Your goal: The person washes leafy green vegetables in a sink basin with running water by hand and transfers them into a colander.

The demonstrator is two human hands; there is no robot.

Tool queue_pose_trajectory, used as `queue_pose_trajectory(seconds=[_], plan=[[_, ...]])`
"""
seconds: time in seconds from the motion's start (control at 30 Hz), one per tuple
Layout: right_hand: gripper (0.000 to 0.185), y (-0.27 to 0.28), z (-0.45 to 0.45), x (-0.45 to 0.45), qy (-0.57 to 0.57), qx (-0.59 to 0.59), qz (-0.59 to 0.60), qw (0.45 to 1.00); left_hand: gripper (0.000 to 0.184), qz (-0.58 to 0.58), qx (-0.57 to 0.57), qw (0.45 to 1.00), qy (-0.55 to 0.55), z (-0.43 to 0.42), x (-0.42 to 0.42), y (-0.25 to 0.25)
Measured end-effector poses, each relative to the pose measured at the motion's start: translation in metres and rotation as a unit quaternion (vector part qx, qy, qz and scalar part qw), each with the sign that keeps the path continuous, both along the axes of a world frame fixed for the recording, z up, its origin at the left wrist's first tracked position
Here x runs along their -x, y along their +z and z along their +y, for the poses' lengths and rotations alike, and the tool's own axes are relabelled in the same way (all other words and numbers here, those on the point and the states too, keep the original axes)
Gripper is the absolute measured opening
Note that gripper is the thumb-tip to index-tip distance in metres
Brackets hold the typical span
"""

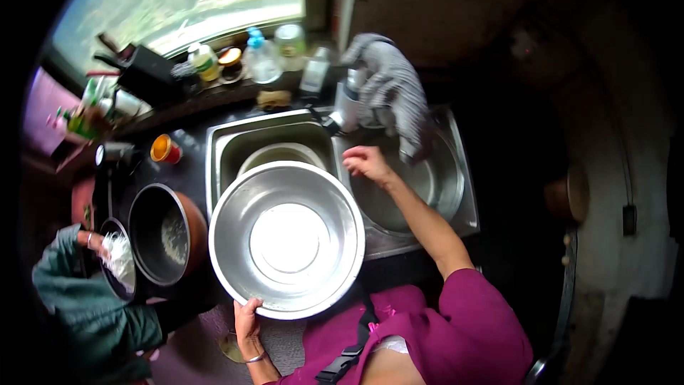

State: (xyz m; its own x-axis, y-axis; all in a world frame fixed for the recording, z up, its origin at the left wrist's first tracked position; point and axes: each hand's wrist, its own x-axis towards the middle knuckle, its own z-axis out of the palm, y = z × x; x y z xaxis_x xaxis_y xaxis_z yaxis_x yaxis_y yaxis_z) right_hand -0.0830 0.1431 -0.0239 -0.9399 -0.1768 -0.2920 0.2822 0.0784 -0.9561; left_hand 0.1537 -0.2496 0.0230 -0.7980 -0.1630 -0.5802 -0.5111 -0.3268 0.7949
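Observation:
My left hand (247,319) grips the near rim of a large, shiny steel basin (235,242), which is tilted so its inside shows. The basin covers part of the left sink, where the rim of another bowl (281,151) shows behind it. My right hand (367,162) is over the divider between the two sinks, near the faucet (347,108), its fingers curled together; whether anything is between them is too small to tell. A grey striped cloth (392,85) hangs over the faucet and above the right sink, where a round steel vessel (427,185) sits.
A brown pot (192,235) with white contents stands left of the basin. Farther left, a co-worker's hand (92,241) touches white stuff (119,260) in a dark bowl. Bottles, jars and a knife block (146,71) line the windowsill. An orange cup (165,150) stands on the counter.

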Motion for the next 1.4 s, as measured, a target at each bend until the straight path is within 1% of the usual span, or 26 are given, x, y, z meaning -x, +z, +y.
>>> queue_pose_trajectory(seconds=[0.03, 0.07, 0.1, 0.13, 0.17, 0.2, 0.27, 0.33, 0.4, 0.47, 0.5, 0.57, 0.6, 0.7, 0.93, 0.97, 1.0, 1.03, 1.1, 1.13, 1.2, 1.23, 1.27, 1.33, 1.37, 1.4], plan=[[0.022, -0.027, 0.031, -0.011, -0.085, 0.001, 0.027, 0.996, 0.049, -0.009, 0.012, 1.0, 0.002, 0.004, 0.001, 0.005], [0.019, -0.038, 0.061, -0.022, -0.131, -0.134, 0.05, 0.981, 0.049, -0.013, 0.013, 1.0, -0.013, 0.005, 0.002, 0.007], [0.016, -0.048, 0.09, -0.033, -0.176, -0.277, 0.051, 0.943, 0.048, -0.022, 0.017, 0.999, -0.026, 0.011, 0.005, 0.006], [0.016, -0.059, 0.119, -0.044, -0.22, -0.399, 0.032, 0.89, 0.047, -0.033, 0.023, 0.998, -0.039, 0.013, 0.006, 0.008], [0.02, -0.1, 0.147, -0.056, -0.181, -0.413, -0.023, 0.892, 0.047, -0.034, 0.026, 0.998, -0.049, 0.018, 0.009, 0.011], [0.02, -0.111, 0.151, -0.065, -0.19, -0.409, -0.029, 0.892, 0.046, -0.034, 0.029, 0.997, -0.059, 0.024, 0.012, 0.016], [0.044, -0.129, 0.147, -0.087, -0.057, -0.423, -0.073, 0.901, 0.045, -0.033, 0.038, 0.995, -0.081, 0.033, 0.018, 0.02], [0.043, -0.15, 0.131, -0.091, -0.061, -0.393, -0.055, 0.916, 0.042, -0.029, 0.028, 0.995, -0.09, 0.038, 0.018, 0.02], [0.042, -0.16, 0.109, -0.087, -0.057, -0.362, -0.026, 0.93, 0.042, -0.023, 0.05, 0.994, -0.096, 0.049, 0.018, 0.026], [0.042, -0.151, 0.09, -0.075, 0.0, -0.486, -0.077, 0.87, 0.029, -0.025, 0.076, 0.994, -0.073, 0.061, 0.02, 0.032], [0.041, -0.131, 0.09, -0.068, 0.071, -0.495, -0.106, 0.859, 0.032, -0.031, 0.085, 0.994, -0.064, 0.067, 0.019, 0.035], [0.04, -0.162, 0.091, -0.072, 0.058, -0.484, -0.066, 0.87, 0.037, -0.025, 0.083, 0.993, -0.084, 0.069, 0.018, 0.037], [0.039, -0.169, 0.094, -0.072, 0.046, -0.479, -0.031, 0.876, 0.038, -0.025, 0.084, 0.993, -0.085, 0.075, 0.017, 0.042], [0.038, -0.177, 0.105, -0.07, 0.013, -0.443, -0.003, 0.896, 0.038, -0.03, 0.084, 0.994, -0.063, 0.081, 0.014, 0.04], [0.039, -0.191, 0.121, -0.066, 0.067, -0.48, 0.042, 0.873, 0.035, -0.028, 0.088, 0.995, -0.039, 0.088, 0.007, 0.039], [0.04, -0.188, 0.12, -0.067, 0.018, -0.482, 0.079, 0.872, 0.035, -0.028, 0.088, 0.995, -0.037, 0.086, 0.006, 0.037], [0.042, -0.186, 0.118, -0.067, -0.032, -0.482, 0.116, 0.868, 0.042, -0.039, 0.084, 0.995, -0.049, 0.082, 0.005, 0.034], [0.042, -0.181, 0.12, -0.068, -0.032, -0.482, 0.114, 0.868, 0.049, -0.051, 0.08, 0.994, -0.061, 0.079, 0.004, 0.033], [0.042, -0.148, 0.129, -0.065, -0.023, -0.379, 0.11, 0.919, 0.049, -0.05, 0.081, 0.994, -0.061, 0.08, 0.003, 0.032], [0.042, -0.147, 0.134, -0.064, -0.023, -0.38, 0.109, 0.918, 0.048, -0.048, 0.082, 0.994, -0.061, 0.081, 0.003, 0.032], [0.031, -0.136, 0.142, -0.065, -0.098, -0.176, 0.074, 0.977, 0.047, -0.047, 0.087, 0.993, -0.068, 0.084, 0.004, 0.034], [0.022, -0.129, 0.147, -0.068, -0.122, 0.009, -0.021, 0.992, 0.046, -0.044, 0.093, 0.992, -0.074, 0.088, 0.006, 0.034], [0.022, -0.123, 0.151, -0.071, -0.123, 0.006, -0.019, 0.992, 0.046, -0.042, 0.089, 0.992, -0.075, 0.091, 0.007, 0.034], [0.016, -0.113, 0.16, -0.082, -0.208, 0.222, -0.079, 0.949, 0.038, -0.019, 0.093, 0.994, -0.059, 0.099, 0.008, 0.034], [0.015, -0.112, 0.163, -0.088, -0.217, 0.314, -0.103, 0.918, 0.038, -0.017, 0.09, 0.994, -0.059, 0.104, 0.009, 0.037], [0.015, -0.118, 0.164, -0.092, -0.217, 0.312, -0.1, 0.92, 0.039, -0.018, 0.083, 0.994, -0.061, 0.108, 0.011, 0.041]])
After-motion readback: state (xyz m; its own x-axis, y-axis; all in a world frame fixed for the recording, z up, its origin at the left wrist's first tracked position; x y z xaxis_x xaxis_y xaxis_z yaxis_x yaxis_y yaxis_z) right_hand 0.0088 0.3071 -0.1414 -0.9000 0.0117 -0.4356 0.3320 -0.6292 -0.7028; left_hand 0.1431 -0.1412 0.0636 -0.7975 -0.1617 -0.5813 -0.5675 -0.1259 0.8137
